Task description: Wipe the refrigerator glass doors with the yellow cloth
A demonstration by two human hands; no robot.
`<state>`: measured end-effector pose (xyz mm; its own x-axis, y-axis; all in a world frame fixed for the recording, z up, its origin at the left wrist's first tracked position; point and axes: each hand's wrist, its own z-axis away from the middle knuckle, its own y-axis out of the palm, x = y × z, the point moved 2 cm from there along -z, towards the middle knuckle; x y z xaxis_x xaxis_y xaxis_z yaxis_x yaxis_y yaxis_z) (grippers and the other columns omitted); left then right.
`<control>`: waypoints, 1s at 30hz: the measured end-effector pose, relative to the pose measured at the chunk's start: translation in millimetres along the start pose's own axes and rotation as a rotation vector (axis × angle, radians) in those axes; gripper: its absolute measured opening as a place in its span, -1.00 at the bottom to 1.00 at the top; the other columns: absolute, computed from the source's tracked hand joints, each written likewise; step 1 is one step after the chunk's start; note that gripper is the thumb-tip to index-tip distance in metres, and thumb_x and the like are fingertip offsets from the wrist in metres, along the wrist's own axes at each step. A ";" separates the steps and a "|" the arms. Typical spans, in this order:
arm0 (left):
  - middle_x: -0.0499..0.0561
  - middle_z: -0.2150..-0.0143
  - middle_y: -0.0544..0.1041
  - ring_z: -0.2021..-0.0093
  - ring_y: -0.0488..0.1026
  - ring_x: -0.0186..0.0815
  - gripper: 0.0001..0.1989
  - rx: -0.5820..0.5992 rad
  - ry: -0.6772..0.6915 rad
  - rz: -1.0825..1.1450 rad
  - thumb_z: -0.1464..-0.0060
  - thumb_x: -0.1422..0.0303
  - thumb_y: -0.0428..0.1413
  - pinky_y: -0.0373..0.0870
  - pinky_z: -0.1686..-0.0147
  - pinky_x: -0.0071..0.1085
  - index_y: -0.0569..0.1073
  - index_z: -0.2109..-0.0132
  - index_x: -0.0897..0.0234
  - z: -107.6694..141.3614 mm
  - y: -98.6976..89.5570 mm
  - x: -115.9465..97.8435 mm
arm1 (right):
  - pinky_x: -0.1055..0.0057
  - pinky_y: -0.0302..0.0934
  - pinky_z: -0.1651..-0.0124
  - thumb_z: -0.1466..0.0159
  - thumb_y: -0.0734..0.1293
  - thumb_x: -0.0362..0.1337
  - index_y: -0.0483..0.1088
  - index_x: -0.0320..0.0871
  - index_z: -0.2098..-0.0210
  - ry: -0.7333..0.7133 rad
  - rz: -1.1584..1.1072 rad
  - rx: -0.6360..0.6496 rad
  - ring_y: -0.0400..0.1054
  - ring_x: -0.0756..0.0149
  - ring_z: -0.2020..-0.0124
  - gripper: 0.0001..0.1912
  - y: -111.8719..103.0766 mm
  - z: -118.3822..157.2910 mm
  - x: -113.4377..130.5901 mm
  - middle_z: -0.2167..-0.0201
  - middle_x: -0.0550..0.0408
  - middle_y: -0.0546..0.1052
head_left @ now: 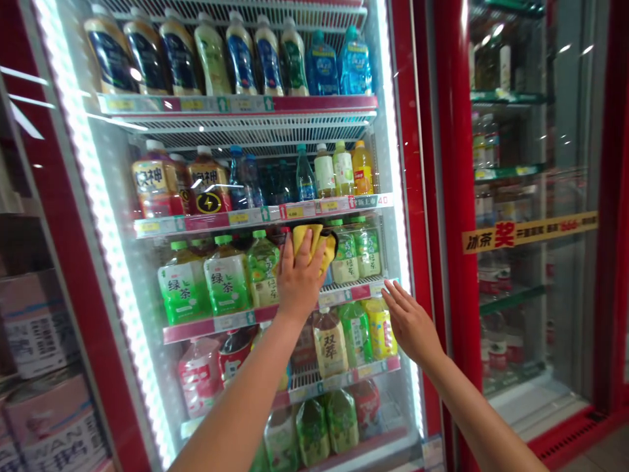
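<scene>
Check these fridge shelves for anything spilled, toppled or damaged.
Nothing stands out: the bottles in view stand upright, with no spill or damage visible. The left hand, its forearm and the yellow cloth hide some spots.

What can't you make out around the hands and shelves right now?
All in the head view:
- Left hand: thumb and grip on the yellow cloth, hidden by the hand's back.
- Bottles behind the left forearm: covered by it.
- Some bottom-row bottles: cut off by the lower edge.
- Price tags: print small, blurred.
- Right hand: shelf contact unclear from one angle.
</scene>
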<state>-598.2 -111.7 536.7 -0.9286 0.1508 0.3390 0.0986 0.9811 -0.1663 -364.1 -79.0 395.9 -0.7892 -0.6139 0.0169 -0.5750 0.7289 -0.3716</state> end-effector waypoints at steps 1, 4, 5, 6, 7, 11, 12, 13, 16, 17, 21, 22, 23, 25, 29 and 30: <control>-0.01 -0.53 0.10 -0.56 -0.29 0.01 -0.37 -0.018 -0.018 -0.002 -0.19 0.40 0.21 0.03 -0.48 0.15 0.32 -0.38 0.07 9.5 -1.2 -0.4 | 0.00 0.29 -0.35 -0.30 0.13 -0.56 0.28 -0.18 -0.35 0.008 0.008 0.006 0.04 0.07 -0.48 -0.35 0.1 2.0 -2.0 -0.40 -0.11 0.29; -0.05 -0.51 0.14 -0.56 -0.28 -0.03 -0.46 0.001 0.100 -0.004 -0.20 0.42 0.20 0.02 -0.50 0.06 0.41 -0.30 0.08 52.8 5.5 -21.3 | 0.02 0.25 -0.37 -0.30 0.14 -0.55 0.27 -0.21 -0.36 0.026 0.033 0.044 0.00 0.06 -0.49 -0.35 1.2 9.6 -7.4 -0.43 -0.13 0.23; -0.11 -0.50 0.17 -0.56 -0.25 -0.07 -0.53 0.028 0.201 0.012 -0.20 0.42 0.20 0.01 -0.51 -0.01 0.47 -0.24 0.05 63.4 10.7 -32.8 | 0.01 0.23 -0.38 -0.30 0.15 -0.55 0.27 -0.21 -0.36 0.025 0.039 0.058 -0.01 0.05 -0.49 -0.35 1.3 12.1 -9.6 -0.44 -0.13 0.22; -0.15 -0.49 0.19 -0.56 -0.23 -0.10 -0.60 0.041 0.296 0.029 -0.21 0.42 0.20 0.00 -0.52 -0.06 0.52 -0.17 0.04 68.4 16.2 -43.9 | 0.00 0.22 -0.39 -0.30 0.15 -0.56 0.27 -0.21 -0.37 0.023 0.044 0.071 -0.02 0.05 -0.50 -0.35 1.1 14.3 -12.1 -0.44 -0.13 0.20; -0.17 -0.48 0.21 -0.55 -0.21 -0.12 -0.67 0.040 0.362 0.046 -0.22 0.42 0.19 -0.02 -0.52 -0.09 0.55 -0.10 0.04 66.6 21.5 -53.1 | -0.01 0.21 -0.40 -0.30 0.15 -0.56 0.26 -0.19 -0.37 0.022 0.049 0.082 -0.01 0.05 -0.49 -0.34 0.6 16.1 -15.0 -0.45 -0.11 0.20; -0.15 -0.49 0.20 -0.56 -0.28 -0.12 -0.70 0.090 0.418 0.101 -0.22 0.41 0.18 -0.09 -0.53 0.01 0.56 -0.08 0.06 8.7 35.8 -62.3 | -0.06 0.22 -0.37 -0.31 0.13 -0.56 0.25 -0.12 -0.39 0.067 0.077 0.100 0.04 0.03 -0.48 -0.32 -5.0 20.0 -29.3 -0.45 -0.07 0.21; -0.13 -0.50 0.18 -0.56 -0.30 -0.09 -0.65 0.104 0.349 0.103 -0.21 0.42 0.19 -0.11 -0.53 0.05 0.54 -0.12 0.06 -7.8 36.3 -58.4 | -0.06 0.23 -0.37 -0.32 0.13 -0.56 0.26 -0.13 -0.38 0.080 0.084 0.102 0.05 0.03 -0.47 -0.33 -6.7 20.5 -32.5 -0.44 -0.09 0.21; -0.10 -0.51 0.17 -0.56 -0.33 -0.07 -0.60 0.092 0.266 0.096 -0.19 0.42 0.20 -0.12 -0.52 0.09 0.51 -0.16 0.06 -19.7 35.2 -54.0 | -0.06 0.22 -0.37 -0.32 0.12 -0.56 0.27 -0.15 -0.37 0.090 0.089 0.105 0.04 0.03 -0.48 -0.34 -8.3 21.1 -35.2 -0.44 -0.10 0.22; -0.02 -0.52 0.12 -0.56 -0.39 -0.02 -0.49 0.016 0.108 0.073 -0.20 0.37 0.21 -0.13 -0.52 0.13 0.42 -0.28 0.10 -15.4 29.6 -50.8 | -0.03 0.20 -0.39 -0.30 0.13 -0.57 0.29 -0.21 -0.35 0.115 0.100 0.113 0.02 0.03 -0.48 -0.35 -11.7 23.3 -41.3 -0.44 -0.15 0.21; -0.01 -0.53 0.11 -0.56 -0.39 -0.01 -0.51 -0.006 0.112 0.069 -0.21 0.34 0.21 -0.14 -0.52 0.11 0.43 -0.27 0.12 -2.5 29.4 -55.2 | -0.03 0.19 -0.39 -0.30 0.13 -0.58 0.28 -0.22 -0.36 0.124 0.104 0.114 0.01 0.03 -0.49 -0.35 -12.3 24.3 -43.0 -0.44 -0.16 0.21; -0.14 -0.46 0.27 -0.55 -0.19 -0.11 -0.82 0.019 0.434 0.105 -0.26 0.31 0.16 -0.13 -0.54 -0.08 0.59 0.02 0.10 46.5 46.1 -91.1 | -0.03 0.20 -0.38 -0.29 0.11 -0.59 0.27 -0.20 -0.37 0.160 0.110 0.119 0.05 0.04 -0.47 -0.33 -14.0 28.9 -50.2 -0.43 -0.13 0.23; -0.14 -0.45 0.29 -0.55 -0.17 -0.13 -0.82 0.045 0.532 0.111 -0.28 0.31 0.15 -0.19 -0.54 -0.06 0.59 0.02 0.09 47.4 52.8 -99.4 | -0.03 0.20 -0.38 -0.30 0.10 -0.59 0.27 -0.20 -0.37 0.170 0.111 0.122 0.06 0.04 -0.47 -0.33 -14.6 29.8 -52.1 -0.43 -0.13 0.23; -0.16 -0.44 0.30 -0.55 -0.15 -0.15 -0.82 0.066 0.592 0.119 -0.28 0.32 0.14 -0.25 -0.54 -0.03 0.58 0.01 0.07 42.2 59.2 -105.6 | -0.03 0.20 -0.38 -0.31 0.09 -0.59 0.26 -0.21 -0.37 0.182 0.113 0.127 0.06 0.04 -0.47 -0.33 -15.2 30.4 -54.0 -0.43 -0.13 0.23; -0.14 -0.46 0.26 -0.55 -0.19 -0.13 -0.78 0.096 0.624 0.127 -0.29 0.33 0.13 -0.35 -0.53 0.08 0.56 -0.04 0.06 19.8 69.4 -113.0 | -0.04 0.19 -0.38 -0.33 0.08 -0.58 0.25 -0.26 -0.37 0.205 0.116 0.138 0.04 0.02 -0.48 -0.36 -16.6 30.9 -57.3 -0.44 -0.16 0.21; -0.05 -0.52 0.12 -0.55 -0.35 0.00 -0.67 0.095 0.407 0.086 -0.25 0.35 0.16 -0.30 -0.50 0.21 0.52 -0.15 0.11 -8.5 75.1 -118.2 | -0.01 0.17 -0.40 -0.36 0.08 -0.55 0.23 -0.28 -0.38 0.232 0.110 0.153 0.01 0.03 -0.49 -0.38 -17.9 30.3 -61.6 -0.45 -0.16 0.19; -0.03 -0.53 0.11 -0.55 -0.35 0.02 -0.65 0.087 0.381 0.066 -0.25 0.35 0.17 -0.27 -0.50 0.19 0.51 -0.17 0.13 -3.7 74.5 -120.2 | -0.01 0.16 -0.40 -0.36 0.08 -0.55 0.23 -0.26 -0.39 0.239 0.107 0.153 0.01 0.04 -0.49 -0.37 -18.0 30.4 -62.6 -0.45 -0.15 0.19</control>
<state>-477.9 -56.3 487.0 -0.7204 0.2628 0.6418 0.1077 0.9566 -0.2709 -297.8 -62.9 373.4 -0.8824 -0.4339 0.1817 -0.4610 0.7205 -0.5180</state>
